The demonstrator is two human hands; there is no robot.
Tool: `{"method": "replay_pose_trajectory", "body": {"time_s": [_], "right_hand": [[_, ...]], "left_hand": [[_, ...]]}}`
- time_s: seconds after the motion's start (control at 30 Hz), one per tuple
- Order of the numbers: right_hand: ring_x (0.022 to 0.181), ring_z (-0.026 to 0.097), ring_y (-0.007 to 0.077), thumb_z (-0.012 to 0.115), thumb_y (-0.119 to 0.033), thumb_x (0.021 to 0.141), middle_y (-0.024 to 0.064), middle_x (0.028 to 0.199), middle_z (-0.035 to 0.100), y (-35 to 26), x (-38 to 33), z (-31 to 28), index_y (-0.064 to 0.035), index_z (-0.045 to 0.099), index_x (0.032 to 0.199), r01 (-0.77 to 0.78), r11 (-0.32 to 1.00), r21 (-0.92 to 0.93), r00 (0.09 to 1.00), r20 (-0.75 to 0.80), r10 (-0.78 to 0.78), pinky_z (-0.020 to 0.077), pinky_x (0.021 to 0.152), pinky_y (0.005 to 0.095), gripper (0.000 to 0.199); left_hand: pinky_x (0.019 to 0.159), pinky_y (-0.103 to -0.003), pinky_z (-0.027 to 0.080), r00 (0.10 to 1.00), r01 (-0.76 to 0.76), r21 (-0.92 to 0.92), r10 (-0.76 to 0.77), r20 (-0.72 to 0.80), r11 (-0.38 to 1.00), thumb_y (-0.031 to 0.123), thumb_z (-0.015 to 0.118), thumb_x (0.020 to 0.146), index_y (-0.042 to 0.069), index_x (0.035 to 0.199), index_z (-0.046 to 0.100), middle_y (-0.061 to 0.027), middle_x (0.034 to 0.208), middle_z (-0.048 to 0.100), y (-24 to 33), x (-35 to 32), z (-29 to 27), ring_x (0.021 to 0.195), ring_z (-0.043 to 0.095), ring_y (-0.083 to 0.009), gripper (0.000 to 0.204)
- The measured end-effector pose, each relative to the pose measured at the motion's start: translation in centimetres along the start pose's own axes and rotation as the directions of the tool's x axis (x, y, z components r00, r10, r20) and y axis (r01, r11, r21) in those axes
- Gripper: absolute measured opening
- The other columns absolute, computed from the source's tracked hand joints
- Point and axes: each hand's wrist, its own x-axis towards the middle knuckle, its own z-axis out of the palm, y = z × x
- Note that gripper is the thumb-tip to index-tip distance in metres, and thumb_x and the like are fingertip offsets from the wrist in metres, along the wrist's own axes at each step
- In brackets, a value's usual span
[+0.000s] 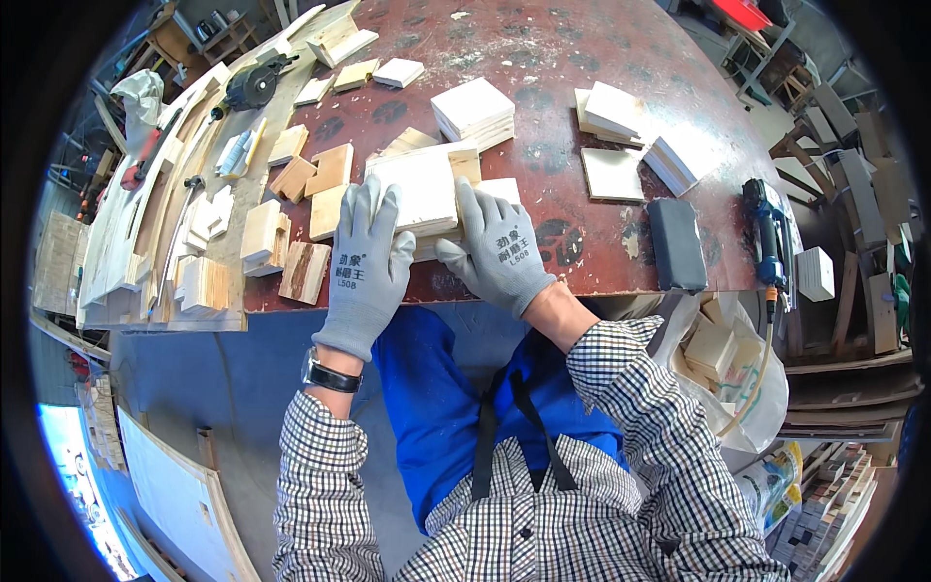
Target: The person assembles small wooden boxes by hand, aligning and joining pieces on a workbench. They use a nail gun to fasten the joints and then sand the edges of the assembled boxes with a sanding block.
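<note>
My left hand (pixel 369 257), in a grey work glove, presses along the left edge of a pale square wooden board (pixel 415 186). My right hand (pixel 497 242), gloved the same way, grips the board's right side, thumb at its near edge. The board lies on top of other wood pieces close to the table's front edge; the hands partly hide what is under it. Just beyond stands a stack of square boards (pixel 472 109). Left of my left hand are small wooden blocks (pixel 333 167) and a rough-edged block (pixel 304 273).
The dark red table (pixel 465 48) also bears loose boards (pixel 613 175), a dark grey block (pixel 677 244) and an air-powered tool (pixel 766 233) with a hose at the right edge. A black power tool (pixel 254 85) lies far left. Below right hangs a bag of offcuts (pixel 713 349).
</note>
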Motion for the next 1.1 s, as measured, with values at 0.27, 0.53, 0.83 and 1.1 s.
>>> {"method": "replay_pose_trajectory", "body": {"time_s": [0.27, 0.53, 0.83, 1.1], "right_hand": [[0.113, 0.065, 0.0354, 0.062, -0.045, 0.102, 0.0206, 0.135, 0.063, -0.3, 0.2, -0.3, 0.0051, 0.041, 0.158, 0.030, 0.996, -0.082, 0.999, 0.027, -0.028, 0.0484, 0.097, 0.0508, 0.078], [0.108, 0.063, 0.0443, 0.048, -0.044, 0.110, 0.0277, 0.130, 0.059, 0.1, 1.8, -1.4, 0.0047, 0.033, 0.161, -0.078, 0.879, 0.470, 0.996, -0.011, 0.094, 0.0518, 0.095, 0.0506, 0.072], [0.109, 0.065, 0.0485, 0.060, -0.059, 0.099, 0.0291, 0.129, 0.056, 1.7, 2.8, -0.9, -0.0073, 0.033, 0.165, -0.100, 0.959, 0.265, 0.990, 0.128, 0.067, 0.0554, 0.093, 0.0538, 0.087], [0.111, 0.067, 0.0465, 0.064, -0.061, 0.096, 0.0257, 0.129, 0.057, 0.8, 3.4, -1.3, -0.0078, 0.036, 0.163, -0.140, 0.960, 0.243, 0.981, 0.163, 0.101, 0.0557, 0.093, 0.0541, 0.090]], "left_hand": [[0.123, -0.045, 0.042, 0.999, 0.006, -0.014, -0.006, 0.041, 1.000, 0.018, 0.054, 0.108, 0.001, 0.159, 0.044, -0.0231, 0.161, 0.044, 0.4, 0.6, -1.2, 0.149, 0.046, -0.0400, 0.054], [0.114, -0.044, 0.050, 1.000, -0.014, 0.088, 0.013, 0.018, 0.996, 0.018, 0.055, 0.108, -0.004, 0.156, 0.043, -0.0235, 0.161, 0.045, 0.1, -0.1, -0.9, 0.140, 0.056, -0.0383, 0.054], [0.111, -0.045, 0.052, 0.999, 0.017, -0.204, -0.011, 0.033, 0.979, 0.031, 0.064, 0.106, 0.002, 0.153, 0.050, -0.0213, 0.158, 0.049, -0.7, 1.1, -1.3, 0.137, 0.058, -0.0405, 0.057], [0.093, -0.044, 0.060, 0.999, -0.023, -0.025, 0.022, -0.045, 0.999, 0.035, 0.061, 0.107, 0.006, 0.153, 0.052, -0.0156, 0.158, 0.051, -0.6, 0.4, -0.5, 0.113, 0.068, -0.0354, 0.055]]}}
